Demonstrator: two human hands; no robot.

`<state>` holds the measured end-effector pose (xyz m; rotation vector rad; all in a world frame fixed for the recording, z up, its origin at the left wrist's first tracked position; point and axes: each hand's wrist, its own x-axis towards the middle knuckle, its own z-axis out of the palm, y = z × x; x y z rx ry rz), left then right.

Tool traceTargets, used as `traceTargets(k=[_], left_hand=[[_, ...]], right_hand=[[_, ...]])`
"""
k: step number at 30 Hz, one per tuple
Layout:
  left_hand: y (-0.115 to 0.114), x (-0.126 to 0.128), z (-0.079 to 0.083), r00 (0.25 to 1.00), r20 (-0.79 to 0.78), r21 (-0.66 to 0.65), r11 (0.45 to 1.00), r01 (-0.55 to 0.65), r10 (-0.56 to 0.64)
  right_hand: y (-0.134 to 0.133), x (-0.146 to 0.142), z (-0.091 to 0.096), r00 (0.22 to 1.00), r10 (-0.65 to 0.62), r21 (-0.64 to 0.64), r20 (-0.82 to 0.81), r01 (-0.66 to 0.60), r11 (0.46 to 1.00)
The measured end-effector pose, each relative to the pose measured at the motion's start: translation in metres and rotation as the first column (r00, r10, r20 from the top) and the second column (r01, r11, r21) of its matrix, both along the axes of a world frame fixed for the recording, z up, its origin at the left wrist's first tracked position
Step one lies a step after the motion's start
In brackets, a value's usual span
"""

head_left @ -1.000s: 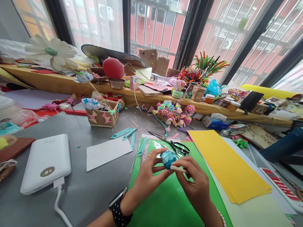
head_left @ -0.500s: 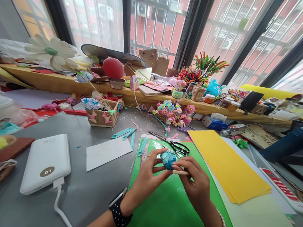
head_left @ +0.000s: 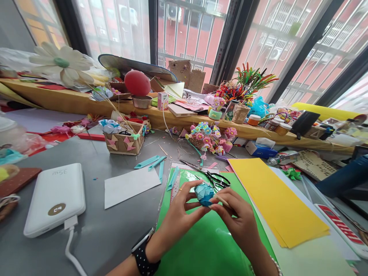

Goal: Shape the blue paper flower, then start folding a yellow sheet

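A blue folded-paper ball [head_left: 204, 193], perhaps a paper flower, sits between the curved fingers and thumb of my left hand [head_left: 180, 215]. From the right, my right hand [head_left: 239, 214] pinches at the ball's lower right edge, its thumb and fingertips touching the paper. A thin pale wooden stick [head_left: 220, 200] is held in that same hand, partly hidden among the fingers. Both hands are over the green sheet [head_left: 201, 249]. Just behind the ball lie black-handled scissors [head_left: 218, 180], and a ruler [head_left: 174, 188] is beside my left fingers.
Blue paper strips [head_left: 147, 161] and a white paper [head_left: 132, 188] lie to the left, near a white power bank [head_left: 56, 199] with a cable. Yellow paper [head_left: 276, 199] is at right. Behind stand a decorated cardboard box [head_left: 123, 142] and crocheted flowers [head_left: 208, 138].
The wooden stick has swung from lying level below my right fingers to a slant up between them. My right fingertips have closed in on the ball's edge; my left hand is nearly still.
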<state>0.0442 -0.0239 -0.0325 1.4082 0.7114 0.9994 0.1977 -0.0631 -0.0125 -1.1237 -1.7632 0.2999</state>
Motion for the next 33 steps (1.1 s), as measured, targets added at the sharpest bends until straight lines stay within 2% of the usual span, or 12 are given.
traceTargets(k=[6,23,27,30,33], left_hand=[[0.0001,0.0001,-0.0024,1.0,-0.021,0.008,1.0,-0.003,0.003],[-0.0006,-0.0008,0.0038,0.999,-0.049,0.019,1.0,-0.011,0.012],[0.0012,-0.0001,0.0002,0.997,0.061,-0.007,0.998,0.055,-0.054],[0.0043,-0.0007,-0.001,0.974,0.192,-0.093,0.985,0.143,-0.123],[0.0071,-0.004,0.0032,0.923,0.349,-0.187,0.953,0.238,-0.162]], right_hand=[[0.0025,0.003,0.003,1.0,0.005,-0.073,-0.013,-0.006,0.997],[-0.0001,-0.0014,0.0029,0.999,-0.048,-0.081,0.024,0.05,0.995],[-0.001,0.0014,0.0033,0.998,-0.062,-0.012,-0.01,0.062,0.998],[-0.0016,0.0048,0.0018,0.989,-0.118,0.063,-0.091,0.124,0.99],[-0.0017,0.0069,-0.0007,0.975,-0.197,0.09,-0.101,0.206,0.974]])
